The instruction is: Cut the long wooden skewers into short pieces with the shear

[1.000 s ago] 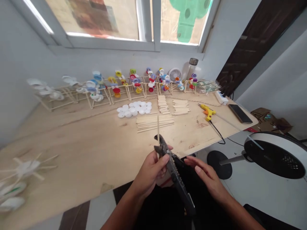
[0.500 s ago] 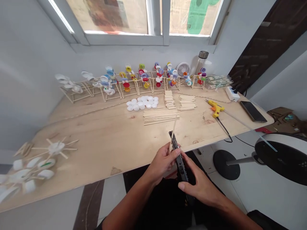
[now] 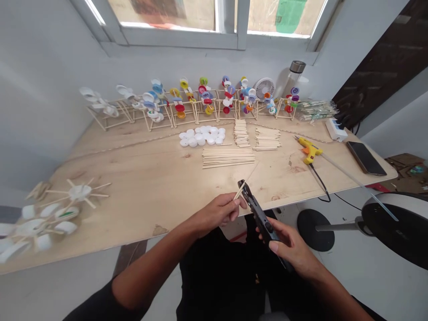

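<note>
My left hand (image 3: pixel 224 210) pinches a thin wooden stick (image 3: pixel 239 191) between thumb and fingers, above the table's front edge. The stick's upper part reaches the head of a long black hand tool (image 3: pixel 256 207) and looks blurred beyond it. Whether the tool bites into the stick I cannot tell. My right hand (image 3: pixel 289 247) is wrapped around the tool's lower body, thumb on top. Just past the hands lies a row of long wooden sticks (image 3: pixel 228 158). Behind that are two piles of shorter sticks (image 3: pixel 241 133) (image 3: pixel 267 138) and a cluster of white bottle caps (image 3: pixel 202 135).
Several stick frames with coloured caps (image 3: pixel 183 109) line the wall. A yellow glue gun (image 3: pixel 309 149), phone (image 3: pixel 366 158) and power strip (image 3: pixel 336 129) lie at right, near a bottle (image 3: pixel 293 78). Cap-and-stick wheels (image 3: pixel 80 192) rest at left. A dark round fan (image 3: pixel 397 223) stands beside the table.
The stick has tilted from nearly upright toward the right. My right hand has slid lower and farther right along the tool, away from my left hand. The view has shifted slightly.
</note>
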Demonstrator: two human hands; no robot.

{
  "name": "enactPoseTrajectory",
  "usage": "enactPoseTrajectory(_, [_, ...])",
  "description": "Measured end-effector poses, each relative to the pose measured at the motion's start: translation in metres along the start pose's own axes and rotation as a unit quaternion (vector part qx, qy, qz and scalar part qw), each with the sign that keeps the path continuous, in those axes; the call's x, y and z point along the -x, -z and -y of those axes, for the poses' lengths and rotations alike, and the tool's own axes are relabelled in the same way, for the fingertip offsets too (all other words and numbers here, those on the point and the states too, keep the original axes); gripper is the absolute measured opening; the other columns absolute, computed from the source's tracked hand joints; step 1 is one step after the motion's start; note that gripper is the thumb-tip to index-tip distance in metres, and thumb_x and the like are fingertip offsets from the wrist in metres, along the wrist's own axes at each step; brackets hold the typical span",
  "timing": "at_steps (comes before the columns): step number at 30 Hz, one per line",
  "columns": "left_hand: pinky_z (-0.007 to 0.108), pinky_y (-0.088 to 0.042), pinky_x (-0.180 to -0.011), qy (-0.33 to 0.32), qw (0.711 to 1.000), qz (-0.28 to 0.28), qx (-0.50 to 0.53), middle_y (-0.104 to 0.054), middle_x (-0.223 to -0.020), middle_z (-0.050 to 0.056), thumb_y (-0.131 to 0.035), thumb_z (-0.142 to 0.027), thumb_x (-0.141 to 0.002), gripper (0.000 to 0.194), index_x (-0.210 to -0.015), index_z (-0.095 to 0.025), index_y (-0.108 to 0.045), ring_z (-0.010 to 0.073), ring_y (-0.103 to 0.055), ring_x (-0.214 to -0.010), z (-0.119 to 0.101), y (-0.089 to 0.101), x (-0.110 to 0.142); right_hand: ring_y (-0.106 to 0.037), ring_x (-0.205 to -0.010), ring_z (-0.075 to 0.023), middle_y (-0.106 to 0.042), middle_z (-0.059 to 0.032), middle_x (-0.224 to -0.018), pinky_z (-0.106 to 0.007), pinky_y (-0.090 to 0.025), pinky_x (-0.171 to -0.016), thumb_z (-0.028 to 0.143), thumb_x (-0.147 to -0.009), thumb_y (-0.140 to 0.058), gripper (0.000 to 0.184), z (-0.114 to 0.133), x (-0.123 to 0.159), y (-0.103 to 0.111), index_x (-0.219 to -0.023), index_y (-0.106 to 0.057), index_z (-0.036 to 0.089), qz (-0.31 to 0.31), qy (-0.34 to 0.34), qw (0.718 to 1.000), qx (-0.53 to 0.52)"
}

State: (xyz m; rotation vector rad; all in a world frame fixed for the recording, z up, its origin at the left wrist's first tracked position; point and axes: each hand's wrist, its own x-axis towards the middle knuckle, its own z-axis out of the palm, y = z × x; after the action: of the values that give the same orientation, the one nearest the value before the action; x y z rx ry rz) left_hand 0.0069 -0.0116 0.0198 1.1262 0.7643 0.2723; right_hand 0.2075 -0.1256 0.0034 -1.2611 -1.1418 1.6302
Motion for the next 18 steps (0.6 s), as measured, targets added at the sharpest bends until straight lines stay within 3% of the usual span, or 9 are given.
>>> enactPoseTrajectory(8, [0.018, -0.017, -0.036, 0.069, 0.987, 0.139, -0.048, -0.044, -0.054, -0.005, -0.042, -0.042, -0.085, 0.026, -0.087, -0.017, -0.049, 0.0040, -0.020, -0.039, -0.016, 0.026, -0.013, -0.061, -0.092, -0.0243, -0.066, -0.0094, -0.104, -0.040, -0.045, -0.085, 0.042, -0.071, -0.066, 0.054, -0.001, -0.005, 0.014, -0.119, -0.057, 0.020, -0.012, -0.017, 0.999, 0.041])
enactPoseTrajectory(18, [0.016, -0.010, -0.034, 0.141, 0.967, 0.199, -0.072, -0.042, -0.052, -0.003, -0.049, -0.044, -0.081, 0.027, -0.089, -0.018, -0.053, 0.0046, -0.018, -0.038, -0.030, 0.037, -0.031, -0.061, -0.095, -0.0257, -0.068, -0.0101, -0.101, -0.042, -0.046, -0.087, 0.044, -0.069, -0.067, 0.052, -0.005, -0.007, 0.021, -0.115, -0.060, 0.020, -0.041, -0.002, 0.997, 0.069])
